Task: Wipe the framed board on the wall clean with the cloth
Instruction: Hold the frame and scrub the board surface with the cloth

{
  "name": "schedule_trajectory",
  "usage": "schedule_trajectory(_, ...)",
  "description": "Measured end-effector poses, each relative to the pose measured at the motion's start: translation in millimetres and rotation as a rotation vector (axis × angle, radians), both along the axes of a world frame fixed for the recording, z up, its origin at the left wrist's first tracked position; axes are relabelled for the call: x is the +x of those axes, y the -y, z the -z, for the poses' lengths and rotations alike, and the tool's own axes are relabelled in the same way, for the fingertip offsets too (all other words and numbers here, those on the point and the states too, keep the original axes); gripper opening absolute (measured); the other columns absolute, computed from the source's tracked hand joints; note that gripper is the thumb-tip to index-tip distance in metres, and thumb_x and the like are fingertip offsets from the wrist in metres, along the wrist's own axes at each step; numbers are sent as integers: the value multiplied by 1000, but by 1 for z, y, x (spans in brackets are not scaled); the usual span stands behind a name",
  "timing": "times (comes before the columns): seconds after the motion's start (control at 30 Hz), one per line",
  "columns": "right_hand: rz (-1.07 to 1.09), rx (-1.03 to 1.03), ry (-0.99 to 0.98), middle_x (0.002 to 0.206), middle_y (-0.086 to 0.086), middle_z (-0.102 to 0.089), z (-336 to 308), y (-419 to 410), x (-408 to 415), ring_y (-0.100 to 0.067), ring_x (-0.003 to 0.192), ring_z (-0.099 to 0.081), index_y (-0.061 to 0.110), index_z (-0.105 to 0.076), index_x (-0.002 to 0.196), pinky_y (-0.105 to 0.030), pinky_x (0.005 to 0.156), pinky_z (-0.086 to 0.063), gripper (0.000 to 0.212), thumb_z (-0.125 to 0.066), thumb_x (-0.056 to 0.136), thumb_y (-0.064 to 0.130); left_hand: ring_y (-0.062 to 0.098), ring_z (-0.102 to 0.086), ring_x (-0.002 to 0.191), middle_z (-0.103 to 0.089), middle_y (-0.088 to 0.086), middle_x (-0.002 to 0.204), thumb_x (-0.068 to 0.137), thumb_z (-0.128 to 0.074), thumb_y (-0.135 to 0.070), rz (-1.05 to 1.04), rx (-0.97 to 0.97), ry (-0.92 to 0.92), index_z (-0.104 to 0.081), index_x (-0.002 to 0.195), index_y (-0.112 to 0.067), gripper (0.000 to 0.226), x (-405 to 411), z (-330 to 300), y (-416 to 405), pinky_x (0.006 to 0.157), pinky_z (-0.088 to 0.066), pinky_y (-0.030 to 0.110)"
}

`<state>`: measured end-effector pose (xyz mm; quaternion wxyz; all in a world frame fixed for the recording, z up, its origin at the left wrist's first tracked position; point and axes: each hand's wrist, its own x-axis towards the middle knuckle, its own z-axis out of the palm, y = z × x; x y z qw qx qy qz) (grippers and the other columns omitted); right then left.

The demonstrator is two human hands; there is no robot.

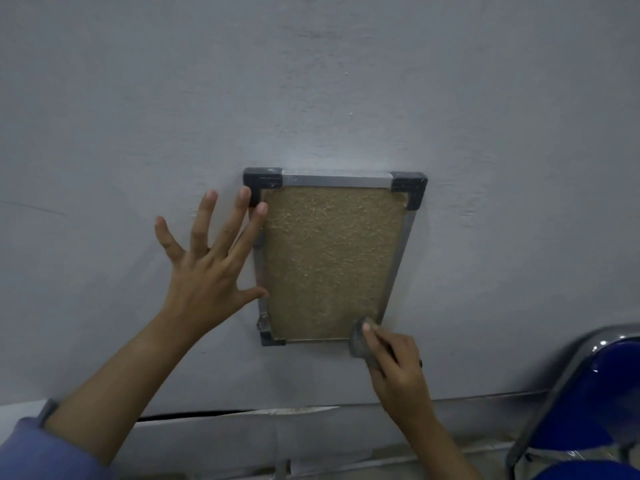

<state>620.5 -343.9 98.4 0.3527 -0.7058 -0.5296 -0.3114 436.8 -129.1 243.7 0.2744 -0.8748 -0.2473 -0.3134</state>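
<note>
A small cork board in a silver frame with dark plastic corners hangs on the grey wall. My left hand lies flat with spread fingers against the wall and the board's left frame edge, fingertips near the top left corner. My right hand grips a bunched grey cloth and presses it on the board's bottom right corner, which the cloth hides.
A blue chair with a chrome frame stands at the lower right, close to my right arm. A white ledge or skirting runs along the bottom of the wall. The wall above and beside the board is bare.
</note>
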Motion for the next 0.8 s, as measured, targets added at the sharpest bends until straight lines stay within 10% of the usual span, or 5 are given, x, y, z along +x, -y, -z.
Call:
schedule_trajectory(0.33,151,242,-72,107,-9,-44,1,-34,10,-28,94,-46,-12,-57,117,-39,75,-49,35,-62,84,-5,29,21,143,15,1,159,40,-85,-61,-13,-67,-68,2,153,-16,150,5,26,-2,89,-17,81)
schedule_trajectory(0.8,295,527,-843,110,-25,-47,47,-126,-106,-17,108,-45,-7,-35,134,-4,99,-30,74,-73,71,-16,28,19,144,16,-2,159,41,-82,-65,71,-67,-28,3,152,-15,149,10,31,-17,88,-18,80)
